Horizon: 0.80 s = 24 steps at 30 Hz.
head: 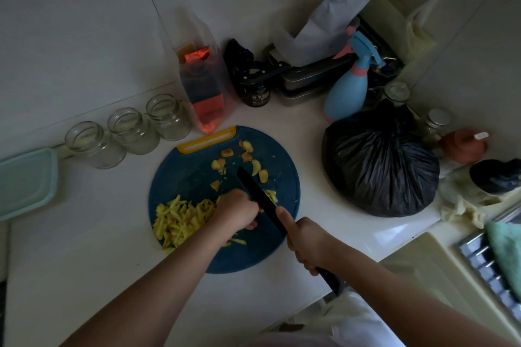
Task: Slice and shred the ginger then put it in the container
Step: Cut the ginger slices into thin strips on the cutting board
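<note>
A round blue cutting board [197, 172] with a yellow handle lies on the white counter. A pile of yellow ginger shreds [180, 217] sits on its left part. Several ginger peel scraps [245, 155] lie at the board's far side. My left hand [236, 211] has its fingers curled down over ginger beside the blade; that piece is mostly hidden. My right hand [304, 242] grips the handle of a black knife [259, 194], whose blade points away across the board next to my left fingers. A few more shreds [272, 196] lie right of the blade.
Three empty glass jars [132, 131] line the wall at left, with a pale green container lid [25, 183] further left. A full black bag [377, 166], a blue spray bottle [346, 96], a dark jar [255, 93] and an orange-and-clear package [203, 87] stand behind the board.
</note>
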Tool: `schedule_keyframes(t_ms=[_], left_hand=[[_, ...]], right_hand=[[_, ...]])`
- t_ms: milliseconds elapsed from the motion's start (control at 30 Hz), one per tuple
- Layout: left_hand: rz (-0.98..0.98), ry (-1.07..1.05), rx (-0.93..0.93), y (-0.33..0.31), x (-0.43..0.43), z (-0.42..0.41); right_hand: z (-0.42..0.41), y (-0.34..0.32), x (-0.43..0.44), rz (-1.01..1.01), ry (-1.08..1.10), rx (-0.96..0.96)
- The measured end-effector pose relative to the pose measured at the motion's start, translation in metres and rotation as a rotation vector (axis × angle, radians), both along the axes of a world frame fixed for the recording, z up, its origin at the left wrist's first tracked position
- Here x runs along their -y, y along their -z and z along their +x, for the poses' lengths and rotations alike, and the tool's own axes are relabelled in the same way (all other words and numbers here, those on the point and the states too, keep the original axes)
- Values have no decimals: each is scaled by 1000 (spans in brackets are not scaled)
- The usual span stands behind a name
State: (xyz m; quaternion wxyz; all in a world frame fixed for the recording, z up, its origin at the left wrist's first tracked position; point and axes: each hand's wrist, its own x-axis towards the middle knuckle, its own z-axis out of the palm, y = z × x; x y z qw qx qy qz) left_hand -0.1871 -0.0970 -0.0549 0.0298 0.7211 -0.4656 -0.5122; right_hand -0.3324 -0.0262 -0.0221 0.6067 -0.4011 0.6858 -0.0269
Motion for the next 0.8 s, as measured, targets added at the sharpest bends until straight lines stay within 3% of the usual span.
schedule_keyframes(t_ms=[367, 800], left_hand=[[99, -99, -52, -8, 7, -3], [55, -71, 6, -14, 1, -4]], right_hand=[[16, 0, 10, -94, -113, -91], [16, 4, 6, -279, -98, -107]])
